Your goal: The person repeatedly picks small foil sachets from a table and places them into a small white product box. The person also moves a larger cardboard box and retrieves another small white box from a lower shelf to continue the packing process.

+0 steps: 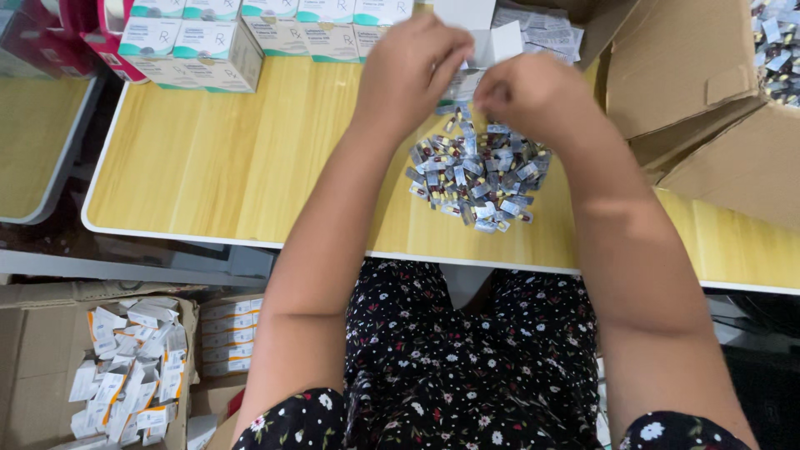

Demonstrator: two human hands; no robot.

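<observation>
Seen from above, a seated person in a dark flowered dress works at a pale wooden tabletop (208, 167) with both bare arms stretched forward.

The left hand (417, 67) and right hand (533, 96) meet close together near the far edge of the tabletop. Between them sits a small white carton (479, 29) with its flap raised, and the fingers of both hands are curled inward, pinching a silvery blister strip (461, 86) just below the carton's mouth. How tightly they grip cannot be told.

Directly under the hands, near the front edge, lies a loose pile of blister strips (475, 179) with dark and yellow capsules.

Along the far left edge stand rows of white and teal boxes (200, 42). A large open cardboard box (708, 108) fills the right end.

On the floor at lower left, another cardboard box (25, 367) holds crumpled paper leaflets (133, 367).

To handle this well, it seems wise to keep the carton steady with one hand, draw the strip out straight, and work right above the pile so nothing scatters.
</observation>
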